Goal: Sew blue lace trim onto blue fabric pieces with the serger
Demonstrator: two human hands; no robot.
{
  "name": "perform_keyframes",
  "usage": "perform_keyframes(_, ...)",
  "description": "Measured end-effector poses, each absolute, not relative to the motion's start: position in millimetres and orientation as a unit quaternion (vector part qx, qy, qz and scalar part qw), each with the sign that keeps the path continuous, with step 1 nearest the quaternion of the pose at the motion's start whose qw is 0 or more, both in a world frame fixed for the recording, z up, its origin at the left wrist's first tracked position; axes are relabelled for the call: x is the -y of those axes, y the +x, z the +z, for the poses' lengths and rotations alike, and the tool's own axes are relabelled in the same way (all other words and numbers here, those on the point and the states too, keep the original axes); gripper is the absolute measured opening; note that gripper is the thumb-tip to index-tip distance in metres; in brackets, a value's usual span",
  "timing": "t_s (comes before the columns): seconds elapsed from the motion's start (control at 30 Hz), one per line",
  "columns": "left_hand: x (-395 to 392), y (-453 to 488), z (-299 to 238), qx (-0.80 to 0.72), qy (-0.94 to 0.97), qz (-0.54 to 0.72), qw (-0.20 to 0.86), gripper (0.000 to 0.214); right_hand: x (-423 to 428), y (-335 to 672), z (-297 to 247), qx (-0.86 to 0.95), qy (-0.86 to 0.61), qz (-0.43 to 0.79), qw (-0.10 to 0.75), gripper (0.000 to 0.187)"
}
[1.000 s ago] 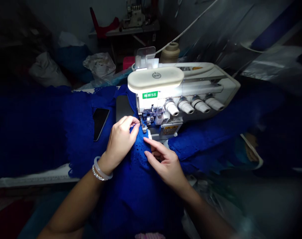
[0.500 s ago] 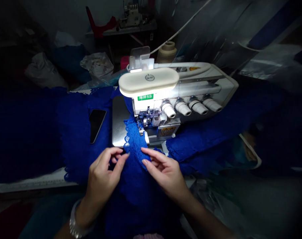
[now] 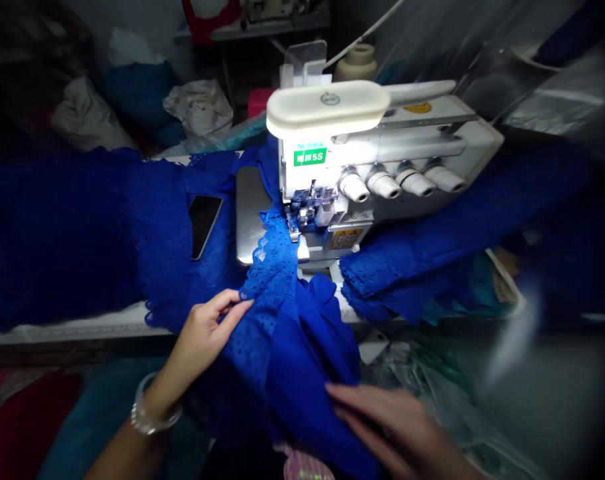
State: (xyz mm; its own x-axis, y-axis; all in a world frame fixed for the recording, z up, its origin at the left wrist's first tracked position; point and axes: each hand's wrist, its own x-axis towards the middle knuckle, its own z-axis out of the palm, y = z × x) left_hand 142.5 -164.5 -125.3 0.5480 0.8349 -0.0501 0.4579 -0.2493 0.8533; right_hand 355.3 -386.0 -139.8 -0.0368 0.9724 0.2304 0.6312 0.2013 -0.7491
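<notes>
Blue eyelet fabric (image 3: 262, 333) with a scalloped edge runs up to the presser foot of a white overlock sewing machine (image 3: 307, 177). My left hand (image 3: 207, 333) pinches the scalloped edge between thumb and fingers, left of and below the needle area. A plain blue part (image 3: 302, 373) of the cloth hangs in folds toward my lap. Over its right side is my right hand (image 3: 382, 420), smeared by motion, with its fingers stretched out and the thumb apart from them. Whether its fingertips touch the cloth is hard to see.
A phone (image 3: 205, 225) lies on blue cloth left of the metal machine plate (image 3: 250, 217). More blue fabric (image 3: 407, 267) is heaped on the right. Thread cones and bags (image 3: 197, 110) stand behind. Clear plastic (image 3: 432, 387) hangs at the lower right.
My right hand has moved down and right, away from the seam near the machine. The plain blue cloth now lies spread out to the right. My left hand has closed on the scalloped edge.
</notes>
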Motion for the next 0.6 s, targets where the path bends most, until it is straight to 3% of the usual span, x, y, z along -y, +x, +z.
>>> perform_keyframes(0.13,165,146,-142,-0.387,0.811,0.326,0.293,0.019,376,341,-182,0.699,-0.646,0.028,0.306,0.025)
perform_keyframes(0.23,182,142,-128,-0.461,0.734,0.334,0.37,0.026,373,338,-177,0.653,-0.641,0.022,0.402,0.021)
perform_keyframes(0.33,203,135,-103,-0.406,0.667,0.185,0.597,0.033,355,332,-151,0.508,-0.602,0.322,0.525,0.024)
perform_keyframes(0.4,211,129,-88,-0.257,0.7,0.044,0.665,0.029,337,324,-134,0.335,-0.517,0.573,0.541,0.036)
perform_keyframes(0.5,204,117,-72,-0.086,0.817,-0.061,0.567,0.016,316,310,-114,0.179,-0.414,0.729,0.515,0.039)
perform_keyframes(0.6,177,118,-69,-0.16,0.918,0.092,0.352,0.027,313,301,-96,0.259,-0.402,0.735,0.48,0.03)
